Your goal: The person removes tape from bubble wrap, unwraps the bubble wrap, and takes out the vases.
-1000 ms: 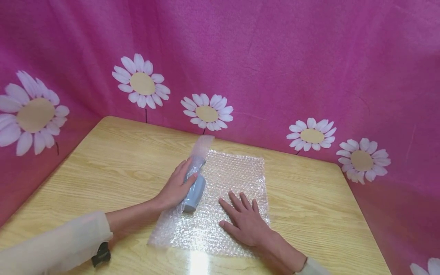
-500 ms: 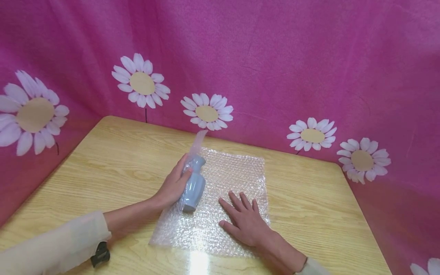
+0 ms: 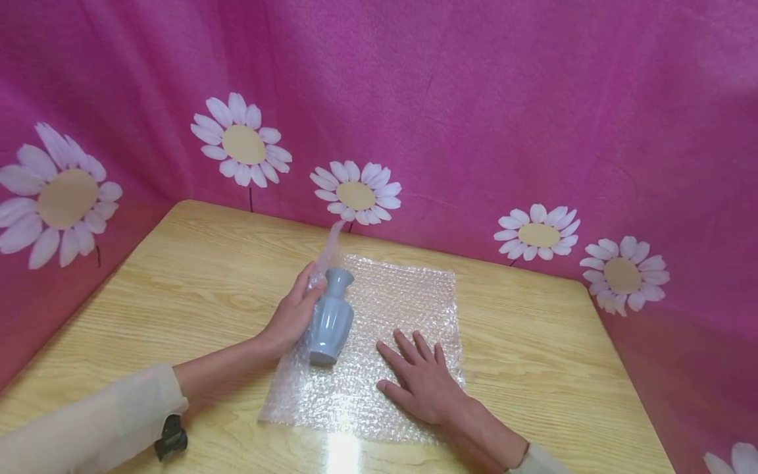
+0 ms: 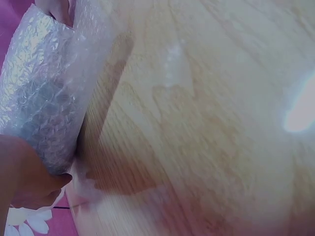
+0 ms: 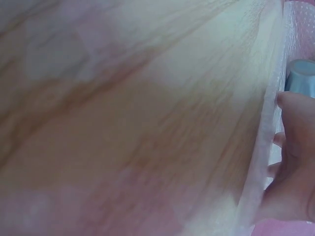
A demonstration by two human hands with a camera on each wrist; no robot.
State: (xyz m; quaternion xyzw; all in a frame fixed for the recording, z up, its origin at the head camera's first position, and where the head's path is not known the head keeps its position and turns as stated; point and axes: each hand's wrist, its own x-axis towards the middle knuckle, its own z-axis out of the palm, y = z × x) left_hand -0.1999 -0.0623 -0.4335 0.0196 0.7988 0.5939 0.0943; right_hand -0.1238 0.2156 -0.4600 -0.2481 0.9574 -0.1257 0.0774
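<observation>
Watching remotely, I saw pink cloth (image 3: 450, 118) upper-frame, wood-grain tabletop (image 3: 533, 349) below; the left hand (image 3: 291, 317) gripped bubble wrap (image 3: 408, 296), the right hand (image 3: 422, 385) lay splayed.

A booth-like setting: a pale wood-grain bench (image 3: 533, 342) stands against bright pink cloth (image 3: 450, 118) printed with large white daisies (image 3: 355, 195). The cloth hangs behind the bench and along its left and right sides. Whether this is a home or a studio is hard to tell.
</observation>
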